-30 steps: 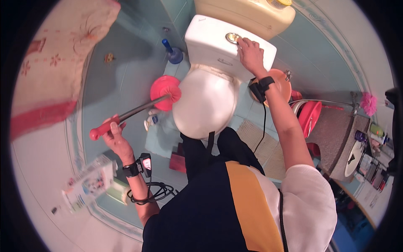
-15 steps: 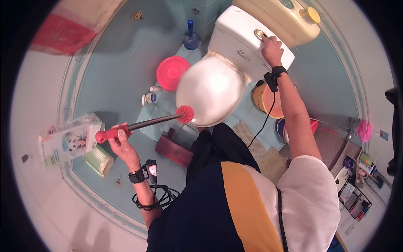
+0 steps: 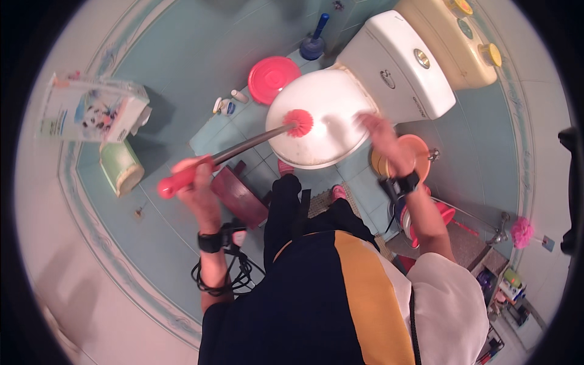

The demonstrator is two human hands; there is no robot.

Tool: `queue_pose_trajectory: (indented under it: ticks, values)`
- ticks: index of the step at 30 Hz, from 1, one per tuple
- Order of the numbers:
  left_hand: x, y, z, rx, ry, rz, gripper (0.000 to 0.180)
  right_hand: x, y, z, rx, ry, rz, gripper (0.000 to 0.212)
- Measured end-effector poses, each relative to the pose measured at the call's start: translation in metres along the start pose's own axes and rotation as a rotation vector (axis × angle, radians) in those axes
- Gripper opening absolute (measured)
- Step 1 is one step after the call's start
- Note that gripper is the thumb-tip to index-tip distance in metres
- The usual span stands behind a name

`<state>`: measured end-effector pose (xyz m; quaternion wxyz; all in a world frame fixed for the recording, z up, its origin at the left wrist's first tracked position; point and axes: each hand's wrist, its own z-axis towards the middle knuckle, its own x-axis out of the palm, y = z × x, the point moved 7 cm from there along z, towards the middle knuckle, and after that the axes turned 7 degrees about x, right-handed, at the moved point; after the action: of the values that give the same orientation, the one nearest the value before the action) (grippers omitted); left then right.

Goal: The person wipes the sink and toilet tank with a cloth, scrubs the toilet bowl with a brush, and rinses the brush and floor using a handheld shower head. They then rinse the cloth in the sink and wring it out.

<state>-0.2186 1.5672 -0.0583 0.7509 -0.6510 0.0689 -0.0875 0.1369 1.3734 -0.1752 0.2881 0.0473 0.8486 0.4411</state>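
Observation:
My left hand (image 3: 198,182) is wrapped around the red handle of a toilet brush (image 3: 255,141). The brush's grey shaft slants up to the right, and its round red bristle head is over the white toilet lid (image 3: 331,143), which is down; I cannot tell whether the bristles touch it. Over the right edge of the lid is my right hand (image 3: 389,141), blurred, its fingers stretched out and holding nothing. The white cistern (image 3: 398,67) behind the lid has a round metal flush button (image 3: 422,58) on top.
A red basin (image 3: 272,78), a blue plunger (image 3: 312,45) and small bottles (image 3: 226,106) stand left of the toilet. A dark red stool (image 3: 238,198) is near my left leg. Buckets (image 3: 415,155) stand at the right; a tissue pack (image 3: 100,112) hangs at the left wall.
My right hand has left the flush button and come down toward me over the lid. The brush has risen slightly in view, its head now farther over the lid.

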Motion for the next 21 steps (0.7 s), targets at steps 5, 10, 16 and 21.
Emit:
queue_pose_trajectory:
  ticks: [5, 10, 16, 21]
  values:
    - [0.136, -0.026, -0.116, 0.380, 0.375, 0.197, 0.020, 0.090, -0.022, -0.106, 0.464, 0.856, 1.006, 0.063]
    - [0.242, -0.046, -0.247, 0.558, 0.854, 0.148, 0.037, 0.034, -0.094, -0.151, 0.579, 0.646, 1.460, 0.035]
    - [0.263, 0.038, -0.297, 0.172, 1.184, 0.178, 0.047, -0.066, -0.181, -0.216, 0.386, 0.695, 1.198, 0.037]
    - [0.177, 0.242, -0.227, -0.739, 0.329, 0.130, 0.028, -0.096, -0.261, -0.272, 0.545, 0.310, 0.917, 0.053]
